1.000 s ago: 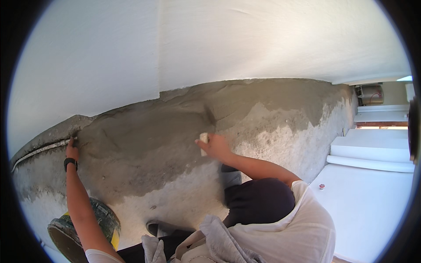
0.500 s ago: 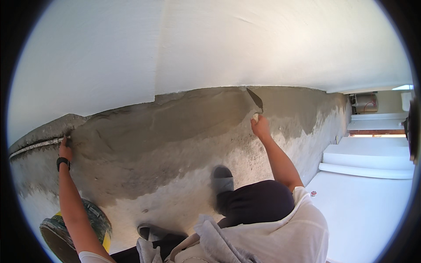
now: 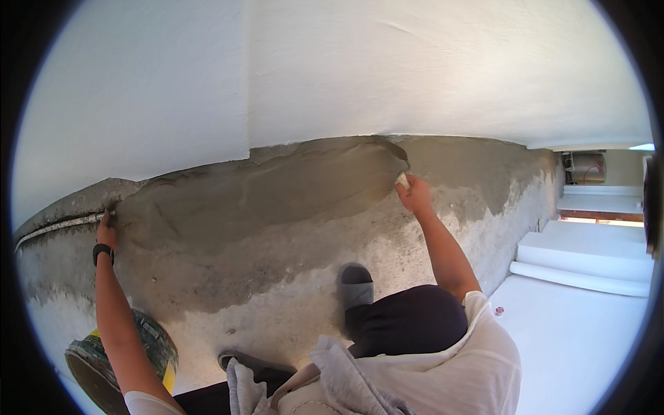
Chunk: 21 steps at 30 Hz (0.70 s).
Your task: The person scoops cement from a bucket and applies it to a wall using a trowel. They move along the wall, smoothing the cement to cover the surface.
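Observation:
My right hand (image 3: 417, 195) is closed around the pale handle of a pointed trowel (image 3: 395, 147). The trowel's dark blade lies against the wet grey mortar (image 3: 297, 176), close to the foot of the white wall (image 3: 415, 69). Far over on the left, my left hand (image 3: 106, 232), with a dark watch on its wrist, grips the end of a thin whitish pipe (image 3: 66, 224). That pipe runs along the floor near the wall and curves away to the left. My left fingers are small in view and partly hidden.
A dark bucket with yellow patches (image 3: 153, 339) lies tilted beside my left forearm. My shoes (image 3: 357, 287) stand on the rough floor, just short of the damp strip. White steps (image 3: 588, 245) rise at the right, and a metallic container (image 3: 588, 167) stands at the far right.
The trowel blade has shifted slightly left and turned, so that it shows narrower against the mortar. My left hand stays at the pipe's end; the whole view has moved a little.

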Tool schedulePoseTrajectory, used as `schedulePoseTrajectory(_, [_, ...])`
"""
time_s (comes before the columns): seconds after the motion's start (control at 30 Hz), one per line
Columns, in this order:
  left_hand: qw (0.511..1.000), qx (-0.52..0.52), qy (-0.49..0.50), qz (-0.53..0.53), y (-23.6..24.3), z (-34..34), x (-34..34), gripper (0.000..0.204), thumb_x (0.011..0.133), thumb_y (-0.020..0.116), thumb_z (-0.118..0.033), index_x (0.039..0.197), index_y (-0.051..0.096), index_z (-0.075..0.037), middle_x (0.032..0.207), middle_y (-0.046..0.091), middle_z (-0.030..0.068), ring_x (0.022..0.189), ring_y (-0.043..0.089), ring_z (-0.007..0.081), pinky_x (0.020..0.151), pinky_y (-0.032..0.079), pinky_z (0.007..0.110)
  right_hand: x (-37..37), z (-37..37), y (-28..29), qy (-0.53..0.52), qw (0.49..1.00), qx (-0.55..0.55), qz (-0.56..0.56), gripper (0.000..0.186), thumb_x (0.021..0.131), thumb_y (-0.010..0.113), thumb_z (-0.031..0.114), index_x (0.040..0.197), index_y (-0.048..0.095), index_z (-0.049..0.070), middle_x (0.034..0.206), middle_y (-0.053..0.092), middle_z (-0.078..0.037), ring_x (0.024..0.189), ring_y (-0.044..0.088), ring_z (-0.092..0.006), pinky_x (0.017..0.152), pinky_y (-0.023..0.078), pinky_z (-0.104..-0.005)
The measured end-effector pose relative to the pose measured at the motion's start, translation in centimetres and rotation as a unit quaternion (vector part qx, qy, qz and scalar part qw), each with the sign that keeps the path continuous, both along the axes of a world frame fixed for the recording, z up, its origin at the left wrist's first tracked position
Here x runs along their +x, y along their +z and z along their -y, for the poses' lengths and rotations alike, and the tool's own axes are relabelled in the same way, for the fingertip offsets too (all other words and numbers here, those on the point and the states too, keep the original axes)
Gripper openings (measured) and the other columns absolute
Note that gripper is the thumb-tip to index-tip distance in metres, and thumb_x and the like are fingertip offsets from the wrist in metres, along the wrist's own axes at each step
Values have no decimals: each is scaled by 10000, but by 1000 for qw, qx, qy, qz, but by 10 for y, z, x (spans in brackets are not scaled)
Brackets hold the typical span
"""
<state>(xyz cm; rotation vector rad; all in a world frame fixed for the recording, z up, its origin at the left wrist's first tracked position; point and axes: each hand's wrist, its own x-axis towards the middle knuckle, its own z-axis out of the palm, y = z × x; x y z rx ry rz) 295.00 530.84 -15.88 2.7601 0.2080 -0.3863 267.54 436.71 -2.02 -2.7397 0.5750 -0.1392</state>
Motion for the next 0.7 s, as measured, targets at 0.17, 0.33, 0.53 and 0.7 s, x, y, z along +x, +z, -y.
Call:
schedulePoseTrajectory(0.17, [1000, 8, 1, -3, 6, 5, 0, 751, 811, 385, 93, 1526, 412, -132, 1469, 513, 190, 1344, 500, 337, 1088, 418, 370, 6, -25, 5, 15, 1000, 12, -7, 279, 822, 690, 261, 951, 690, 14, 924, 672, -244, 892, 645, -444, 754, 514, -465])
schedulePoseTrajectory(0.33, [999, 3, 29, -23, 17, 20, -3, 742, 818, 392, 86, 1525, 416, -135, 1466, 516, 192, 1320, 521, 340, 1057, 437, 390, 10, -57, 16, 53, 998, 30, -26, 349, 809, 690, 268, 1039, 701, 6, 977, 678, -226, 915, 642, -436, 788, 520, -483])
schedulePoseTrajectory(0.53, [999, 5, 34, -25, 18, 23, -1, 733, 812, 395, 95, 1513, 430, -115, 1461, 519, 195, 1338, 506, 332, 1084, 423, 384, 10, -75, 25, 126, 991, 36, -26, 369, 797, 701, 256, 1084, 694, 24, 957, 670, -196, 891, 644, -417, 763, 522, -480])
schedulePoseTrajectory(0.7, [999, -14, 34, -16, 12, 17, -1, 713, 814, 404, 86, 1496, 454, -117, 1452, 530, 184, 1348, 498, 324, 1111, 409, 381, 21, -47, 18, 75, 997, -17, 9, 372, 808, 704, 266, 1085, 690, 18, 951, 664, -192, 880, 646, -415, 749, 523, -478])
